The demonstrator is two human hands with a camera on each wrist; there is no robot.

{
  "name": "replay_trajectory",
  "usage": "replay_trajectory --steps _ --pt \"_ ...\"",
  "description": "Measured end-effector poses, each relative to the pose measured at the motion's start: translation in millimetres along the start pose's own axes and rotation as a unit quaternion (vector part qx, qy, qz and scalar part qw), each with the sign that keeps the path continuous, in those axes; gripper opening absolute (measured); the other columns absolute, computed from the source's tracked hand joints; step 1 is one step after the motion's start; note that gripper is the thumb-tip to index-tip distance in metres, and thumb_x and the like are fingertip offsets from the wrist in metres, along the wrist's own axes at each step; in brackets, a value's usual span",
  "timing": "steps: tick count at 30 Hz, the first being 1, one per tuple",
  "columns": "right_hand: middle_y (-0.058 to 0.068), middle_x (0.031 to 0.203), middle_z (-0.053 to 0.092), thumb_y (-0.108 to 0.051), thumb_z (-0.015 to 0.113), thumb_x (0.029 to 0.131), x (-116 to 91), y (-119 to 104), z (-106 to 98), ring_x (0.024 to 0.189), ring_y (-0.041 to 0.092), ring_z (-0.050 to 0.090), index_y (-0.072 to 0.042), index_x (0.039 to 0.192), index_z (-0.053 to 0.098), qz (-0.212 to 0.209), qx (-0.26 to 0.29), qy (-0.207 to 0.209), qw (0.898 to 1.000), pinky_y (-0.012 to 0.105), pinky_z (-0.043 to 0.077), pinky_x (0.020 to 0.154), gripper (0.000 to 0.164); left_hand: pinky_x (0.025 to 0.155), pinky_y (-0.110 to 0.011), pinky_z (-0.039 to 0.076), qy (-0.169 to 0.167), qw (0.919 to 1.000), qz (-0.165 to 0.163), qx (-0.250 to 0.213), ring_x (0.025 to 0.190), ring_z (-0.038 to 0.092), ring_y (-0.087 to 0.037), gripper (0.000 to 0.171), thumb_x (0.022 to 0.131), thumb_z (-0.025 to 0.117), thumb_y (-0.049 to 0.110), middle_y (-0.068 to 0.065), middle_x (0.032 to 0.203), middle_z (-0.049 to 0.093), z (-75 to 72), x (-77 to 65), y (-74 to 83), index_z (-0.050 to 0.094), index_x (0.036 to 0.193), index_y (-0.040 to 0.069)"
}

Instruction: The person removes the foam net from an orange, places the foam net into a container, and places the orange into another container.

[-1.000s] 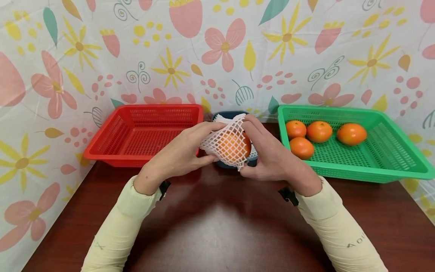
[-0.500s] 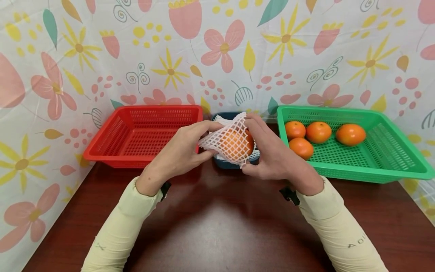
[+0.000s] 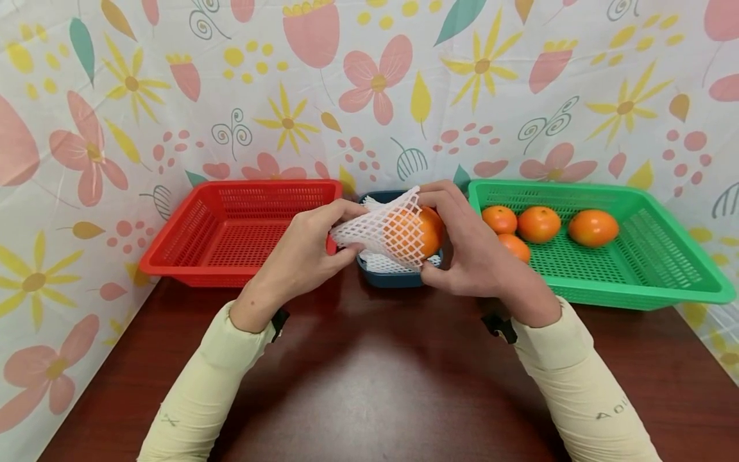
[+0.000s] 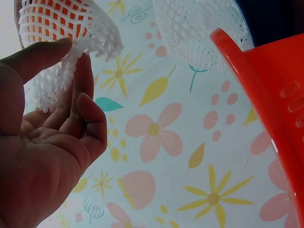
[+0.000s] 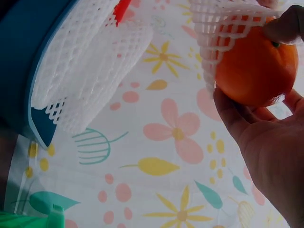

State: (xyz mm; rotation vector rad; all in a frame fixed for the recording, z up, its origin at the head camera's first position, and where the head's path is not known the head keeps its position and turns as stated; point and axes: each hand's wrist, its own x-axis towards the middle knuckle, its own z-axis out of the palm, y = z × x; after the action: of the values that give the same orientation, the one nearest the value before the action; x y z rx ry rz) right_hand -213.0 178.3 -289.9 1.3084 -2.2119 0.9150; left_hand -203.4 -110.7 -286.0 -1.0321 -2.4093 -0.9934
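A white foam fruit net (image 3: 375, 230) is stretched between my two hands, covering the left part of an orange (image 3: 432, 232). My left hand (image 3: 303, 253) pinches the gathered left end of the net between thumb and fingers, which shows up close in the left wrist view. My right hand (image 3: 470, 247) grips the orange from the right, its thumb near the green stem spot in the right wrist view. The orange's right side is bare of netting. Behind and below sits a dark blue container (image 3: 392, 280) with more white foam nets (image 3: 383, 263) in it.
A red plastic basket (image 3: 242, 274) stands at the left, partly behind my left hand. On the right, a green basket (image 3: 635, 294) holds several oranges (image 3: 593, 228). All stand on a dark brown table (image 3: 369, 372) against a flower-patterned sheet (image 3: 369, 154).
My right hand has shifted right with the orange, and more of its bare right side shows. The net now stretches longer toward my left hand, which has moved slightly left.
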Motion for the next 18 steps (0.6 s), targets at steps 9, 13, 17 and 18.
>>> replay_trajectory --steps 9,13,17,18 --pt "0.016 0.136 0.048 0.001 0.073 0.066 0.0 -0.2 -7.7 0.123 0.026 0.048 0.001 0.136 0.049 -0.009 0.009 0.026 1.000 0.022 0.043 0.095 0.073 0.093 -0.031 0.059 0.028 0.9989 -0.038 0.001 0.107 0.065 -0.012 0.044 0.089 0.086 0.009 0.000 0.123 0.071 0.7 1.3 -6.1 0.065 0.128 0.011" --pt "0.022 0.131 0.049 0.008 0.071 0.066 2.4 -10.8 -13.9 0.121 0.027 0.049 0.006 0.133 0.050 -0.007 0.014 0.032 0.999 0.022 0.042 0.099 0.069 0.091 -0.032 0.059 0.045 0.9973 -0.057 0.013 0.104 0.065 -0.013 0.040 0.090 0.085 0.012 -0.001 0.120 0.071 0.3 2.3 -9.7 0.065 0.125 0.011" --pt "0.023 0.131 0.050 0.012 0.071 0.066 3.6 -21.6 -20.8 0.120 0.027 0.049 0.010 0.131 0.050 0.009 0.014 0.039 0.999 0.022 0.040 0.102 0.068 0.089 -0.034 0.059 0.064 0.9951 -0.073 0.017 0.101 0.065 -0.015 0.037 0.088 0.085 0.012 -0.002 0.116 0.072 -0.1 2.8 -12.8 0.067 0.120 0.011" --pt "0.022 0.131 0.050 0.012 0.071 0.066 3.1 -22.1 -22.2 0.120 0.027 0.049 0.009 0.131 0.050 0.013 0.011 0.041 0.999 0.022 0.040 0.102 0.068 0.087 -0.034 0.059 0.068 0.9946 -0.077 0.017 0.100 0.065 -0.016 0.036 0.088 0.085 0.011 -0.003 0.115 0.072 -0.1 3.0 -13.5 0.067 0.118 0.011"
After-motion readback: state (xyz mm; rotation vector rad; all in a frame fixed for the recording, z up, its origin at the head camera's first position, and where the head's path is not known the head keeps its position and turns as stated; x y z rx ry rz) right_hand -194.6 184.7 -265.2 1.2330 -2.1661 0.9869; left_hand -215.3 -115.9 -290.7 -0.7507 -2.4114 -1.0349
